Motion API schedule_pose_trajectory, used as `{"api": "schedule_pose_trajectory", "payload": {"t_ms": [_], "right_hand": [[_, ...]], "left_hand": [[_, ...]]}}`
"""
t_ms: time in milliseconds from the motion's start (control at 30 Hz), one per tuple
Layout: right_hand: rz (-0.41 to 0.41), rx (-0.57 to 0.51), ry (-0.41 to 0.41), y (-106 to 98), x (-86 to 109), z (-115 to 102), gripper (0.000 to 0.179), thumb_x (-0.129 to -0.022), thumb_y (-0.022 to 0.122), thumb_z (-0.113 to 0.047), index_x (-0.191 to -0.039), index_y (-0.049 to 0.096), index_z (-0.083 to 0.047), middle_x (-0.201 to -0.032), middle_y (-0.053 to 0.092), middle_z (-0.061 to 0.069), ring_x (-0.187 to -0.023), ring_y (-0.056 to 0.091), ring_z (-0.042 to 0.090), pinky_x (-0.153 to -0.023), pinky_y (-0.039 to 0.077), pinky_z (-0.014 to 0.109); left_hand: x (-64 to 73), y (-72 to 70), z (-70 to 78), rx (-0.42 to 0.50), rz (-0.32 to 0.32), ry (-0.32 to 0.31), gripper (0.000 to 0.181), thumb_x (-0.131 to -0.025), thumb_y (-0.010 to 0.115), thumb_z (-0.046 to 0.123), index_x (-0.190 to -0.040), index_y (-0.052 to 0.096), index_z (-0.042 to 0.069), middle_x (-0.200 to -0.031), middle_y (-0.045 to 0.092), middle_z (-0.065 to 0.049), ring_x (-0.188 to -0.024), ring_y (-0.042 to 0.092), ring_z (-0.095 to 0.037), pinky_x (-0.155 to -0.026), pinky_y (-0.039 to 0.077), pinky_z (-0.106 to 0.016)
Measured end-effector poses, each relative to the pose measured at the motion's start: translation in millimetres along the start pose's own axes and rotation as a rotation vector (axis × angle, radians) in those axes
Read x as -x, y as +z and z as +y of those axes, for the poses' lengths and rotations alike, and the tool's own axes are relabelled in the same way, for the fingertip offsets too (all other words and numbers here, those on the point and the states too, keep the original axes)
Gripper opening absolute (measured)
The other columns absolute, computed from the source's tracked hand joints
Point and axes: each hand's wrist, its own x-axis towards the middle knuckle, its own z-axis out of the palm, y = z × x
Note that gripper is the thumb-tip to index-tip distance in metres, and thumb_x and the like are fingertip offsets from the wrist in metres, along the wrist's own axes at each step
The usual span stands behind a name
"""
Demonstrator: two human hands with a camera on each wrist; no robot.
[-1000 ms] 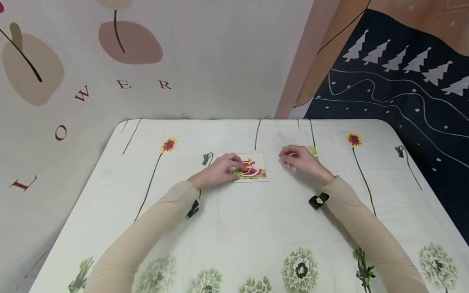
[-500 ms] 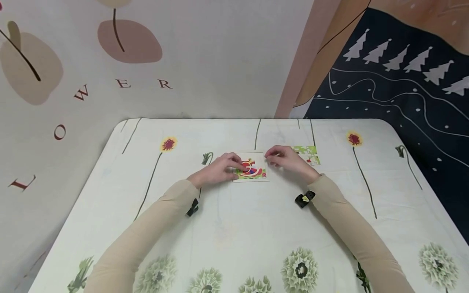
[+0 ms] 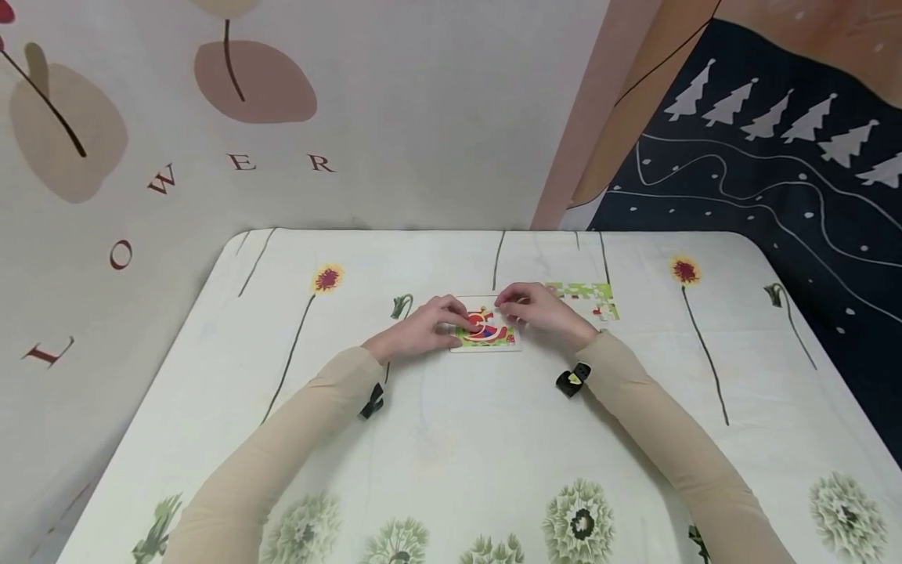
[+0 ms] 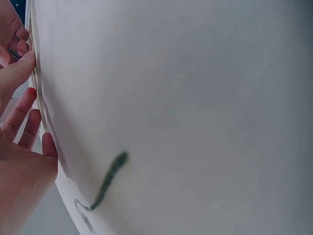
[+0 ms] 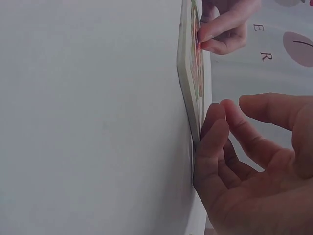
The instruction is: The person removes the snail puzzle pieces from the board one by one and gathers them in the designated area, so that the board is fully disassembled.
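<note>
A small jigsaw board lies on the table, its lower part filled with a red, blue and green picture and its upper part white. My left hand rests at its left side, a fingertip on the picture and the other fingers spread along the edge. At the upper right corner is my right hand, fingers bent over the board. In the right wrist view, the right thumb stands near the index fingertip, with a narrow gap between; I cannot tell whether a small piece is pinched there. The board edge shows side-on.
Several green and white jigsaw pieces lie right of the board, partly behind my right hand. A flower-print cloth covers the table. Printed wall hangings rise behind its far edge.
My right hand has moved left, from the loose pieces to the board's upper right corner, uncovering more of the pieces. The left hand stays on the board.
</note>
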Motion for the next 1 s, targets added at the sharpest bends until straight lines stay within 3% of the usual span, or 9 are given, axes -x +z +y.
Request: {"api": "schedule_pose_trajectory", "payload": {"t_ms": [367,600,1000], "right_hand": [[-0.014,0.108,-0.003,7.1,-7.2,-3.3,0.023,-0.094,0.056,-0.007,-0.114,0.065,-0.001,-0.102,0.062,0.01,-0.085,0.054,0.021,-0.071,0.044,0.03],[-0.083,0.124,-0.048,8.2,-9.8,-3.8,0.032,-0.087,0.062,-0.003,-0.119,0.063,0.0,-0.095,0.06,0.009,-0.078,0.051,0.02,-0.068,0.042,0.03],[-0.066,0.112,-0.066,8.8,-12.0,-2.4,0.029,-0.086,0.066,-0.002,-0.114,0.063,-0.004,-0.095,0.059,0.009,-0.081,0.052,0.022,-0.069,0.041,0.031]], "left_hand": [[-0.2,2.2,-0.1,0.005,-0.002,-0.01,0.031,-0.088,0.071,0.008,-0.119,0.07,0.008,-0.124,0.052,-0.008,-0.119,0.041,-0.027,-0.101,0.032,-0.045],[-0.6,1.7,0.0,0.017,-0.007,-0.027,0.03,-0.087,0.071,0.008,-0.117,0.071,0.008,-0.124,0.052,-0.007,-0.119,0.041,-0.026,-0.102,0.032,-0.045],[-0.9,0.8,-0.6,-0.009,-0.011,-0.016,0.027,-0.087,0.072,0.009,-0.114,0.072,0.005,-0.125,0.052,-0.009,-0.119,0.042,-0.027,-0.102,0.033,-0.045]]}}
